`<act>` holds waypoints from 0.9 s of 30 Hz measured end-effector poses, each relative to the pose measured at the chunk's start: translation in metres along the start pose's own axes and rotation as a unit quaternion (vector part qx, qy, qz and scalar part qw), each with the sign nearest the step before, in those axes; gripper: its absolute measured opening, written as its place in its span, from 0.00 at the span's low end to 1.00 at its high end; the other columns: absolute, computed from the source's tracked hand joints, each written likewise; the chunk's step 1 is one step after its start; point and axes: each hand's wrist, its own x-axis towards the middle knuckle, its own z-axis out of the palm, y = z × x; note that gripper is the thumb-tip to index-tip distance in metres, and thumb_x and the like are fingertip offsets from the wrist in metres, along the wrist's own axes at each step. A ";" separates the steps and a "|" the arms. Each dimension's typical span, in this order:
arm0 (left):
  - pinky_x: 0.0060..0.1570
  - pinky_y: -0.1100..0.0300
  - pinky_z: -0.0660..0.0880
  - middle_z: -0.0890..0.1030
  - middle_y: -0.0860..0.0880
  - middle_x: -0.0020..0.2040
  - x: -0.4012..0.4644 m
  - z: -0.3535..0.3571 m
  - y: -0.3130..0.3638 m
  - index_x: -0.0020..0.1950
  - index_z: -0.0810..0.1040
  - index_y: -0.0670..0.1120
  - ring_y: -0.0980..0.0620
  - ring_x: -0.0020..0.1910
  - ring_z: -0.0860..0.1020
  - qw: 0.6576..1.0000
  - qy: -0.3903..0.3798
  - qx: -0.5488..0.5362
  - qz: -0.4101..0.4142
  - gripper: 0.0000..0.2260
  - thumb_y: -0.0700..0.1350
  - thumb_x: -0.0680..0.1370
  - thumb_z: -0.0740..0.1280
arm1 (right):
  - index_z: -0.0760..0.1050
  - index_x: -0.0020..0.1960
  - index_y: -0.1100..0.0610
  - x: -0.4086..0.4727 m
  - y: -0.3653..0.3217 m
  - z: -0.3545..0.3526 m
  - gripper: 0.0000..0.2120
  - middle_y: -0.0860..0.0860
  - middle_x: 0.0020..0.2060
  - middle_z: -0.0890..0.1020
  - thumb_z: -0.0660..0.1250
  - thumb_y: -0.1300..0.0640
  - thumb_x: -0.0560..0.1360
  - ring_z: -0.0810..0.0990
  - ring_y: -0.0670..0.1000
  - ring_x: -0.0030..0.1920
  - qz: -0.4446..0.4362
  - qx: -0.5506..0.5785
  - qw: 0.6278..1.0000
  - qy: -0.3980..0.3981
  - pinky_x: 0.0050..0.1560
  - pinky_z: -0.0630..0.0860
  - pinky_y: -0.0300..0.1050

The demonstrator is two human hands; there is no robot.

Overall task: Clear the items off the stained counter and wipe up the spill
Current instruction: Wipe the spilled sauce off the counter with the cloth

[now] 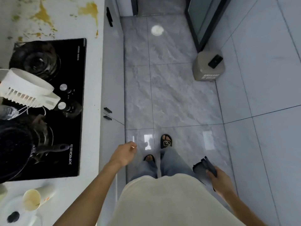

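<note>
Head view is showing the white counter [91,98] with yellow spill stains [44,13] lying at its far end. The black stove [71,75] beside them is reading "XINQIX". A paper cup [31,199] is lying tipped over near a dark pan [16,152]. The left hand [125,154] is hanging loose, holding nothing. The right hand [221,178] is gripping a dark object [206,167] over the floor [171,87].
</note>
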 end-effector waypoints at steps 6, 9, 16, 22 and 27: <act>0.57 0.60 0.78 0.84 0.49 0.56 0.065 -0.039 0.054 0.64 0.81 0.54 0.49 0.54 0.83 1.000 -0.015 0.005 0.001 0.11 0.52 0.85 0.63 | 0.80 0.51 0.55 0.068 -0.033 -0.041 0.05 0.47 0.32 0.81 0.67 0.55 0.82 0.79 0.46 0.32 0.040 0.019 0.999 0.007 0.27 0.70 0.36; 0.54 0.56 0.81 0.85 0.46 0.53 0.079 -0.048 0.065 0.59 0.82 0.51 0.46 0.50 0.84 1.000 -0.011 0.011 -0.026 0.10 0.51 0.85 0.63 | 0.79 0.54 0.54 0.113 -0.073 -0.068 0.04 0.46 0.33 0.80 0.67 0.54 0.82 0.77 0.45 0.33 0.010 -0.002 1.000 -0.011 0.29 0.67 0.39; 0.46 0.62 0.71 0.86 0.47 0.54 0.084 -0.064 0.060 0.52 0.81 0.52 0.50 0.48 0.81 0.992 -0.019 0.029 -0.121 0.09 0.48 0.84 0.61 | 0.77 0.51 0.57 0.214 -0.223 -0.127 0.07 0.49 0.33 0.79 0.65 0.53 0.83 0.78 0.48 0.32 -0.084 -0.004 0.996 -0.024 0.24 0.65 0.35; 0.53 0.61 0.77 0.85 0.51 0.59 0.097 -0.088 0.045 0.54 0.79 0.57 0.52 0.55 0.82 0.982 -0.052 -0.001 -0.183 0.06 0.51 0.84 0.62 | 0.77 0.52 0.57 0.277 -0.352 -0.155 0.07 0.53 0.35 0.80 0.65 0.53 0.83 0.77 0.51 0.32 -0.165 0.023 0.985 -0.034 0.29 0.69 0.41; 0.54 0.62 0.75 0.85 0.52 0.62 0.144 -0.142 0.060 0.58 0.80 0.55 0.52 0.59 0.82 0.980 -0.062 -0.008 -0.189 0.08 0.51 0.84 0.62 | 0.77 0.51 0.56 0.316 -0.423 -0.166 0.06 0.52 0.36 0.81 0.65 0.53 0.83 0.79 0.52 0.34 -0.184 0.023 0.982 -0.037 0.32 0.71 0.43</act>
